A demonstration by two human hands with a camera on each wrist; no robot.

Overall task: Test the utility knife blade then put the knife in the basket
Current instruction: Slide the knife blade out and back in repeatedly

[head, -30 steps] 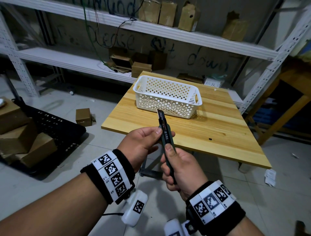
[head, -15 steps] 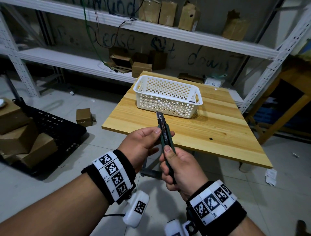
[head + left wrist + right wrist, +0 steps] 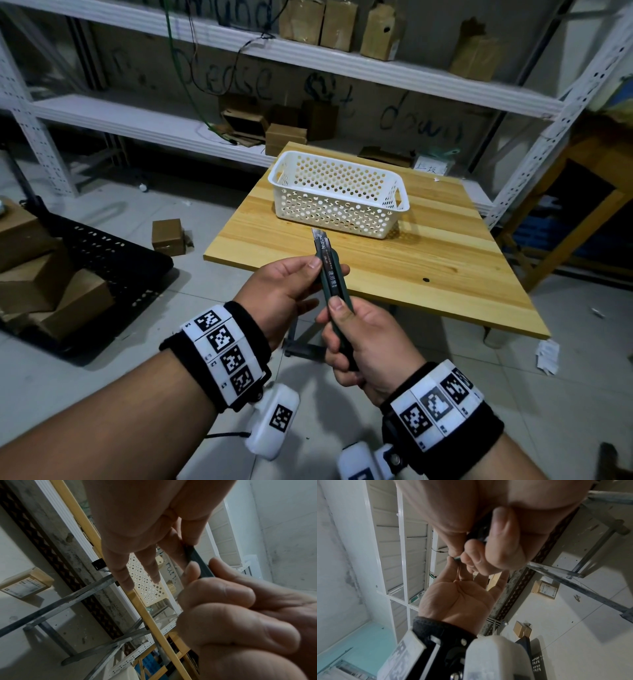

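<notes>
My right hand (image 3: 346, 329) grips the handle of a dark green utility knife (image 3: 331, 274), thumb on top of it. The knife points away from me over the near edge of the wooden table (image 3: 445, 274). A short bit of silver blade (image 3: 317, 234) shows at its tip. My left hand (image 3: 317, 267) pinches the knife's upper body between thumb and forefinger. In the left wrist view the other left fingers (image 3: 150, 568) are straight, beside the knife (image 3: 199, 561). The white perforated basket (image 3: 342, 214) stands on the table beyond the blade tip, with nothing visible inside it.
White metal shelving (image 3: 308, 51) with cardboard boxes runs behind the table. A black perforated crate (image 3: 113, 260) and brown boxes (image 3: 51, 294) lie on the floor at the left. A wooden frame (image 3: 582, 212) stands at the right. A small box (image 3: 166, 236) sits on the floor.
The blade has drawn back a little into the handle, so less of it sticks out. My right thumb has slid slightly toward me. Both hands keep their hold.
</notes>
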